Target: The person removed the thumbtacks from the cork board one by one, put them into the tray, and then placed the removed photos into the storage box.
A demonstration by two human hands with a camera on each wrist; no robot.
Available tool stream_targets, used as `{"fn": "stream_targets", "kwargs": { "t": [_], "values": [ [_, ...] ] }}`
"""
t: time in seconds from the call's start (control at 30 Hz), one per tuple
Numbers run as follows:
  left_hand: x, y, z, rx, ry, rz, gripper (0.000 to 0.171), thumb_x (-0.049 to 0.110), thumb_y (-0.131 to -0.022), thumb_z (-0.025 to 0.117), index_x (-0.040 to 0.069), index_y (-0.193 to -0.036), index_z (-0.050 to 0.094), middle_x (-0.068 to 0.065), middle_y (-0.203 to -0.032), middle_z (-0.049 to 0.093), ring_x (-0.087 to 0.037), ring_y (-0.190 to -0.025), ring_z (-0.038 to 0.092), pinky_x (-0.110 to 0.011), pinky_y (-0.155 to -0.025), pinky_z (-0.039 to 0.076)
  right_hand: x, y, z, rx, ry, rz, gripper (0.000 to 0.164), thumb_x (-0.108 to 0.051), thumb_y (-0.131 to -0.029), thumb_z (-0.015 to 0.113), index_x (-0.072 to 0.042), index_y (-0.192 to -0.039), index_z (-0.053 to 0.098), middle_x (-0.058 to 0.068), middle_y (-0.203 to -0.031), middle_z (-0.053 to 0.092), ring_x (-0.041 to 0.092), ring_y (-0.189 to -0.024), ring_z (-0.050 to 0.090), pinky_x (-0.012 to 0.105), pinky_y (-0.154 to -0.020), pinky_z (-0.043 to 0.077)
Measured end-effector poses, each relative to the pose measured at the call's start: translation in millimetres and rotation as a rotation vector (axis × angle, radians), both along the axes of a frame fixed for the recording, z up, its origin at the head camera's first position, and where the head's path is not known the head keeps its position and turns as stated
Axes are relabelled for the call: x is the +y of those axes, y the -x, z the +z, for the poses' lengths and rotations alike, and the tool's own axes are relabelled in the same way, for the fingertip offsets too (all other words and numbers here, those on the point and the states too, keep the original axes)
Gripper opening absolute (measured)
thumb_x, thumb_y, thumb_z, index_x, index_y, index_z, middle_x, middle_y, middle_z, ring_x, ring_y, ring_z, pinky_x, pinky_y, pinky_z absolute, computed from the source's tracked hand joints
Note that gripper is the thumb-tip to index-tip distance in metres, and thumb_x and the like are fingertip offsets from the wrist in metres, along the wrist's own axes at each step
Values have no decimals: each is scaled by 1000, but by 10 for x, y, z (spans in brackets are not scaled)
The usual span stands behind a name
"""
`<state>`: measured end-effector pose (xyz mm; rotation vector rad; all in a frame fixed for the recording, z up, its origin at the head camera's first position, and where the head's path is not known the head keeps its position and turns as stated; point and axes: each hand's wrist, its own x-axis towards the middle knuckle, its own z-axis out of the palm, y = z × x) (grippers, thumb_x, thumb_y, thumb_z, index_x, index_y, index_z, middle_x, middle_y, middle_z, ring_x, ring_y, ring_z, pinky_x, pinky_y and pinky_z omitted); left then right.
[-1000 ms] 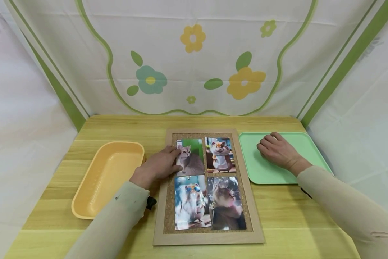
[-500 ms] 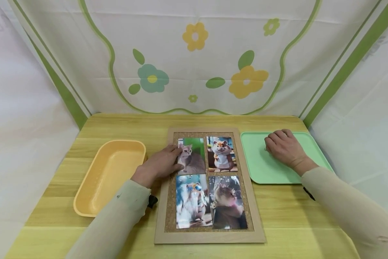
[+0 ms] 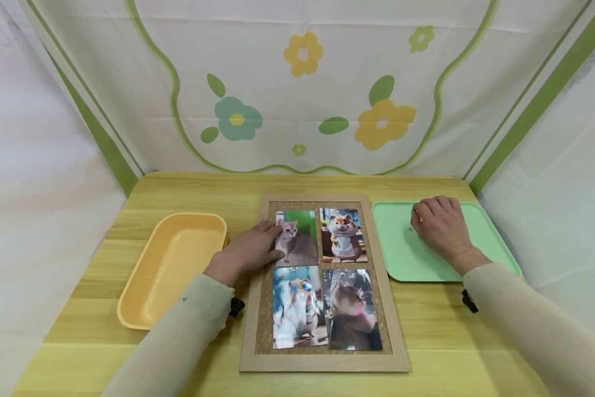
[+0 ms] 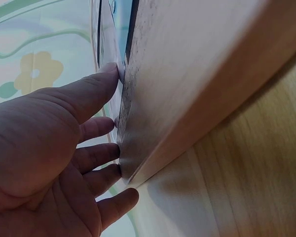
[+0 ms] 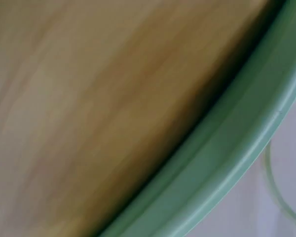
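My left hand [image 3: 250, 246] lies over the left edge of the cork board [image 3: 264, 309], fingertips and thumb resting on a photo of a grey cat [image 3: 297, 245]. In the left wrist view the thumb [image 4: 91, 91] touches the photo's side while the fingers stay mostly straight. Above the green tray [image 3: 401, 264], my right hand [image 3: 443, 229] has its fingers curled downward; I cannot tell whether they pinch anything. A tiny shiny thing [image 3: 410, 228] shows beside those fingertips. The right wrist view shows only the tray's rim [image 5: 207, 158] and the table, not the hand.
Further photos are on the board: an aproned hamster [image 3: 344, 237], a white animal in blue glasses [image 3: 299, 309] and a dark cat picture [image 3: 352, 311]. A yellow bin [image 3: 170, 270] stands left on the wooden table [image 3: 79, 325]. A flowered cloth [image 3: 277, 82] hangs behind.
My right hand has moved right across the green tray, leaving the tiny shiny thing showing beside its fingertips. The left hand stays on the cat photo. The head view has shifted slightly.
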<state>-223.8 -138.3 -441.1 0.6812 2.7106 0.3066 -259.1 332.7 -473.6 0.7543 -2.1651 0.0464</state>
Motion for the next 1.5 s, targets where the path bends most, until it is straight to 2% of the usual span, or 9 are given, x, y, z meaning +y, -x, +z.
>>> {"fn": "stream_targets", "kwargs": {
  "t": [0.6, 0.73, 0.87, 1.0, 1.13, 1.33, 1.5],
  "values": [
    [12, 12, -6, 8, 1, -4, 73, 43, -108, 61, 7, -165, 35, -20, -172, 28, -39, -161, 23, -53, -127, 31, -639, -154, 123, -191, 167, 3, 18, -14, -99, 58, 1, -102, 67, 20, -95, 68, 44, -88, 59, 61, -78, 43],
    [17, 29, -7, 7, 6, -5, 72, 43, -108, 61, 7, -165, 36, -20, -172, 29, -39, -161, 24, -53, -127, 31, -830, -193, 143, -280, 183, -11, 18, -14, -99, 62, 2, -107, 67, 22, -103, 68, 46, -93, 60, 61, -79, 44],
    [24, 35, 3, 5, 11, -6, 71, 43, -107, 62, 8, -164, 38, -20, -171, 30, -39, -160, 26, -53, -127, 32, -1031, -237, 172, -406, 192, -13, 23, -13, -98, 68, 4, -113, 67, 25, -113, 67, 47, -104, 61, 63, -88, 48],
    [29, 40, 13, 12, 5, -7, 70, 41, -107, 62, 6, -163, 39, -20, -171, 32, -39, -159, 29, -54, -127, 32, -1235, -271, 196, -549, 158, -3, 30, -16, -99, 71, 5, -120, 67, 24, -121, 66, 45, -114, 61, 63, -99, 50],
    [12, 40, 16, 28, 0, -9, 69, 41, -107, 62, 4, -162, 41, -20, -169, 35, -39, -157, 33, -53, -126, 33, -1471, -304, 211, -663, 73, 10, 38, -23, -99, 72, 4, -125, 67, 22, -129, 67, 42, -121, 62, 60, -104, 51],
    [-6, 22, 2, 36, -12, -14, 75, 47, -103, 67, 6, -161, 43, -21, -167, 37, -40, -156, 35, -54, -124, 37, -1767, -367, 198, -726, -86, 64, 48, -32, -101, 71, 3, -133, 65, 22, -138, 65, 42, -132, 59, 58, -114, 46],
    [-14, -10, 6, 36, -23, -18, 83, 50, -98, 73, 6, -161, 42, -21, -167, 37, -40, -156, 34, -54, -124, 36, -1895, -395, 167, -790, -138, 58, 55, -39, -103, 68, 0, -142, 62, 19, -147, 61, 40, -139, 55, 56, -119, 42]
  ]
}}
